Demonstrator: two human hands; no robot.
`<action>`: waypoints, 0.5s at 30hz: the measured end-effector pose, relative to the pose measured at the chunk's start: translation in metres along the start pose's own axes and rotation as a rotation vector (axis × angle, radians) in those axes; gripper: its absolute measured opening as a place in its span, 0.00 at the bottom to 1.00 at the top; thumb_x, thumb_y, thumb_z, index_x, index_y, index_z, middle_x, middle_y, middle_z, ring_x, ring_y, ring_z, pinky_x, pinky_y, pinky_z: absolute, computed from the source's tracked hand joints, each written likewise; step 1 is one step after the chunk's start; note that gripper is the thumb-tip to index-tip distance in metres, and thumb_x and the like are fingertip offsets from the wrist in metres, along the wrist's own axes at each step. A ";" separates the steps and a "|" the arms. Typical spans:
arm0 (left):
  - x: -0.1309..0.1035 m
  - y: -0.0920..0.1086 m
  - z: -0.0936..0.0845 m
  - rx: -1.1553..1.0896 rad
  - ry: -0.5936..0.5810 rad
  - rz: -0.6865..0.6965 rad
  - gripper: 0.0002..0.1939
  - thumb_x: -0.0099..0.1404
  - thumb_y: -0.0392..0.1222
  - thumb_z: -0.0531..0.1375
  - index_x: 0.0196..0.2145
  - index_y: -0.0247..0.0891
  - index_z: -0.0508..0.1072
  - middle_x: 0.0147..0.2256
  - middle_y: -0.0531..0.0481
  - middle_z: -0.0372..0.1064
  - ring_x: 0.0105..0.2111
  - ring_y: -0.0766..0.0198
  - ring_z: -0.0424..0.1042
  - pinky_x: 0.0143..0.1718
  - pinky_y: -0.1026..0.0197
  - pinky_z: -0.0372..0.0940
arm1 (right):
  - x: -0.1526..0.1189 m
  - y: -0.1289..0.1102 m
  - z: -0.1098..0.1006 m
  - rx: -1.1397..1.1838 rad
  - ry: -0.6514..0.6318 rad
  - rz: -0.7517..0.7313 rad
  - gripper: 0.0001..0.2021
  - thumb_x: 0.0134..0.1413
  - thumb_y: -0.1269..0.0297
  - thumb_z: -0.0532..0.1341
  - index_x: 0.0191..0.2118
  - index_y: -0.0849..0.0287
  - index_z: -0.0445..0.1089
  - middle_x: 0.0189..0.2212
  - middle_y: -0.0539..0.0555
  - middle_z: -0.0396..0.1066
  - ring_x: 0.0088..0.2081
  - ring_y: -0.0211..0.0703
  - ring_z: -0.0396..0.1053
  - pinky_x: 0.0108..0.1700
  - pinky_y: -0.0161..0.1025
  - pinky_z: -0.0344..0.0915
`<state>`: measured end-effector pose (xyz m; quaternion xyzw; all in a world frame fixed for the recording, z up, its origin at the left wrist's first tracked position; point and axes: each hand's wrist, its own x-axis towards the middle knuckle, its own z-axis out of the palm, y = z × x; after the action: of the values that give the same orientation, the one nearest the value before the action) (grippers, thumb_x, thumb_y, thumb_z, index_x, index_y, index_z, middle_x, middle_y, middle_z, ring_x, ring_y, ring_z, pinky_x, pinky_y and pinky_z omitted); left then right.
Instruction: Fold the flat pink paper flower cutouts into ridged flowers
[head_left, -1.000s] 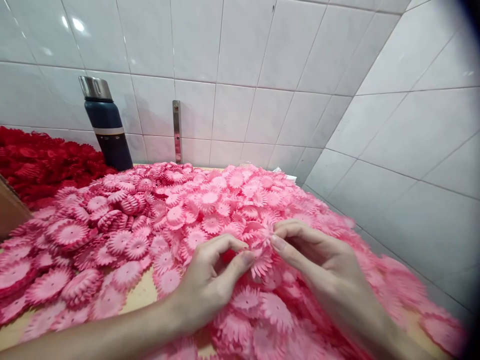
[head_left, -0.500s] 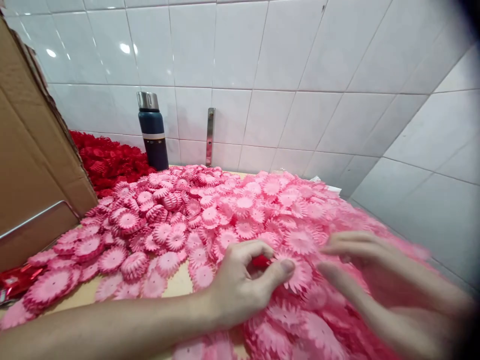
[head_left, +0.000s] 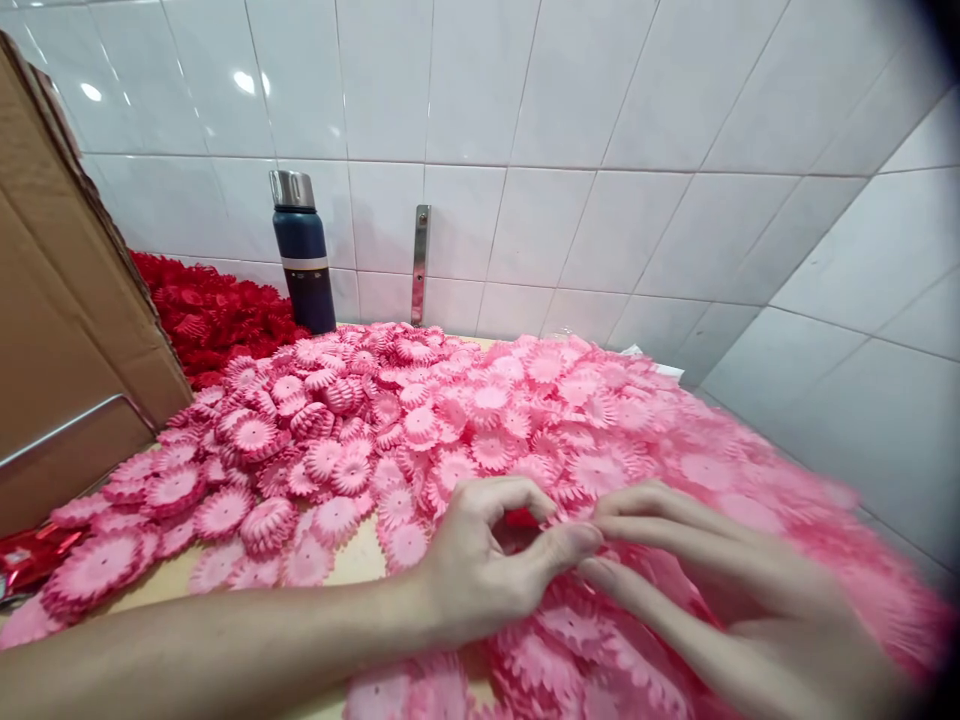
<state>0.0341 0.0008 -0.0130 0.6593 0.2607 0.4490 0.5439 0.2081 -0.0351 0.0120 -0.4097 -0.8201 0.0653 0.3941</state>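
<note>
My left hand (head_left: 491, 565) is curled, thumb and forefinger closed in a pinch. A bit of red (head_left: 521, 520) shows inside its curl; whether that is held or lies behind, I cannot tell. My right hand (head_left: 720, 580) meets the left fingertips, its fingers above and its thumb below, closed around that spot. Whatever sits between the fingertips is hidden. Beneath and around both hands spreads a heap of pink fringed flower discs (head_left: 491, 398) with small centre holes, some nested in stacks.
A cardboard box (head_left: 67, 300) stands at the left. Behind it lies a pile of red flower pieces (head_left: 217, 315), with a dark blue bottle (head_left: 304, 255) beside it. A red shiny wrapper (head_left: 37, 555) is at the left edge. White tiled walls (head_left: 570, 90) close off the back and right.
My right hand has moved left, and its fingertips now meet those of my left hand. My left hand has barely moved and keeps its pinch. The view has shifted slightly.
</note>
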 end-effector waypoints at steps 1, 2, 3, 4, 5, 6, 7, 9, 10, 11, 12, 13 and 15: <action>0.000 0.001 0.000 -0.006 -0.002 -0.007 0.16 0.61 0.48 0.60 0.22 0.34 0.63 0.23 0.52 0.60 0.24 0.69 0.60 0.26 0.64 0.56 | 0.001 -0.003 0.000 0.009 0.002 0.019 0.07 0.49 0.68 0.65 0.37 0.52 0.73 0.34 0.50 0.73 0.33 0.40 0.74 0.32 0.32 0.73; 0.000 0.001 0.000 -0.012 -0.003 -0.014 0.16 0.61 0.48 0.60 0.23 0.34 0.64 0.23 0.51 0.61 0.24 0.68 0.61 0.26 0.64 0.57 | 0.002 -0.006 -0.001 0.025 0.009 0.051 0.06 0.49 0.67 0.65 0.36 0.52 0.73 0.34 0.51 0.74 0.33 0.40 0.74 0.32 0.32 0.73; 0.001 0.002 -0.001 -0.014 -0.001 -0.022 0.16 0.61 0.48 0.60 0.23 0.34 0.64 0.23 0.51 0.62 0.25 0.68 0.62 0.27 0.64 0.58 | 0.004 -0.009 -0.001 0.047 0.016 0.088 0.06 0.50 0.67 0.65 0.36 0.53 0.74 0.34 0.51 0.74 0.33 0.40 0.74 0.32 0.33 0.73; 0.001 0.003 -0.001 -0.016 0.010 -0.022 0.16 0.61 0.48 0.59 0.23 0.34 0.65 0.23 0.51 0.62 0.25 0.68 0.63 0.27 0.63 0.59 | 0.005 -0.012 -0.001 0.076 0.024 0.128 0.05 0.51 0.67 0.64 0.35 0.53 0.74 0.34 0.51 0.74 0.33 0.41 0.74 0.33 0.33 0.73; 0.001 0.003 -0.001 -0.021 0.018 -0.027 0.16 0.61 0.48 0.59 0.23 0.34 0.66 0.23 0.51 0.63 0.25 0.67 0.63 0.28 0.63 0.60 | 0.006 -0.014 -0.001 0.107 0.035 0.167 0.04 0.51 0.66 0.64 0.35 0.53 0.74 0.34 0.51 0.74 0.34 0.41 0.74 0.34 0.34 0.73; 0.001 0.003 -0.001 -0.028 0.019 -0.025 0.16 0.61 0.48 0.60 0.23 0.33 0.67 0.23 0.51 0.63 0.26 0.67 0.64 0.29 0.63 0.60 | 0.006 -0.016 0.000 0.136 0.042 0.197 0.04 0.51 0.66 0.64 0.35 0.53 0.74 0.34 0.52 0.75 0.34 0.41 0.74 0.35 0.35 0.73; 0.002 0.002 -0.001 -0.034 0.012 -0.035 0.15 0.61 0.47 0.60 0.24 0.33 0.68 0.24 0.51 0.64 0.26 0.67 0.64 0.29 0.63 0.61 | 0.006 -0.017 0.000 0.157 0.055 0.226 0.04 0.51 0.65 0.64 0.35 0.53 0.74 0.34 0.52 0.75 0.35 0.42 0.74 0.36 0.36 0.73; 0.002 0.001 0.000 -0.075 -0.003 -0.050 0.12 0.60 0.46 0.61 0.28 0.33 0.69 0.26 0.50 0.66 0.27 0.67 0.65 0.30 0.64 0.62 | 0.005 -0.017 0.000 0.172 0.089 0.273 0.05 0.51 0.65 0.65 0.36 0.52 0.74 0.35 0.51 0.76 0.35 0.42 0.74 0.37 0.38 0.73; 0.002 0.001 0.001 -0.101 -0.001 -0.063 0.11 0.60 0.45 0.61 0.29 0.33 0.69 0.27 0.51 0.66 0.27 0.68 0.66 0.30 0.64 0.62 | 0.004 -0.017 0.000 0.170 0.104 0.290 0.06 0.51 0.66 0.65 0.37 0.52 0.74 0.35 0.50 0.76 0.35 0.42 0.74 0.38 0.38 0.73; 0.003 0.000 0.001 -0.124 0.006 -0.078 0.10 0.60 0.44 0.62 0.30 0.33 0.69 0.28 0.51 0.67 0.27 0.68 0.66 0.30 0.65 0.63 | 0.002 -0.016 0.000 0.166 0.116 0.299 0.07 0.51 0.66 0.64 0.38 0.52 0.74 0.35 0.50 0.76 0.36 0.41 0.73 0.38 0.38 0.73; 0.003 0.000 0.002 -0.135 0.011 -0.096 0.10 0.60 0.44 0.62 0.31 0.34 0.69 0.28 0.51 0.66 0.27 0.68 0.66 0.30 0.65 0.63 | 0.001 -0.015 0.000 0.165 0.119 0.298 0.07 0.51 0.67 0.64 0.38 0.51 0.74 0.35 0.49 0.76 0.36 0.41 0.73 0.38 0.37 0.73; 0.003 0.001 0.002 -0.131 0.013 -0.111 0.10 0.60 0.44 0.61 0.31 0.34 0.68 0.28 0.51 0.66 0.27 0.68 0.67 0.29 0.65 0.63 | 0.000 -0.015 -0.001 0.165 0.115 0.292 0.07 0.52 0.67 0.64 0.38 0.51 0.73 0.36 0.49 0.76 0.36 0.40 0.73 0.38 0.37 0.72; 0.003 0.002 0.002 -0.084 0.002 -0.120 0.11 0.61 0.45 0.60 0.30 0.33 0.68 0.26 0.52 0.65 0.26 0.68 0.66 0.29 0.64 0.63 | -0.002 -0.014 -0.001 0.168 0.101 0.269 0.08 0.52 0.68 0.63 0.39 0.51 0.73 0.36 0.49 0.76 0.37 0.40 0.73 0.37 0.37 0.72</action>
<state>0.0365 0.0019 -0.0104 0.6185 0.2814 0.4269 0.5967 0.2010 -0.0457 0.0180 -0.4842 -0.7288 0.1650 0.4552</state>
